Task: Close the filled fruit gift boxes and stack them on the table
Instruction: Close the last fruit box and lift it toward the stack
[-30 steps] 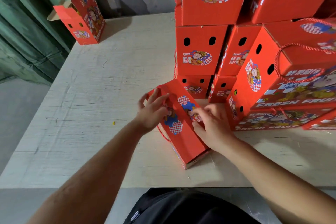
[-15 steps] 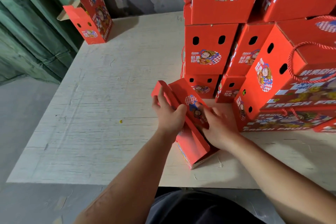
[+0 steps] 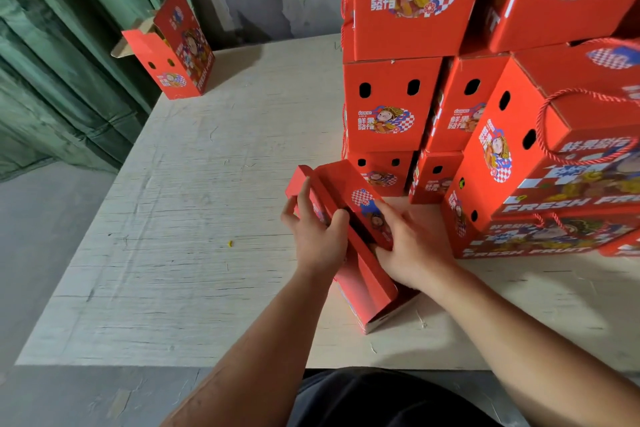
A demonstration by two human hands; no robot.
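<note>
A red fruit gift box stands on the pale wooden table in front of me, its two top flaps raised and nearly together. My left hand grips the left flap, fingers laid along its outer face and thumb over its top edge. My right hand presses the right flap from the other side, fingers on its printed face. To the right rises a stack of closed red gift boxes with rope handles, several layers high.
One more red box with an open cardboard flap stands at the table's far left corner, beside a green curtain. A tiny yellow speck lies on the tabletop. The table's near edge is just below my forearms.
My left hand has shifted from resting on the lid's top to gripping the left flap. Both flaps have been folded up toward each other. The view has moved closer.
</note>
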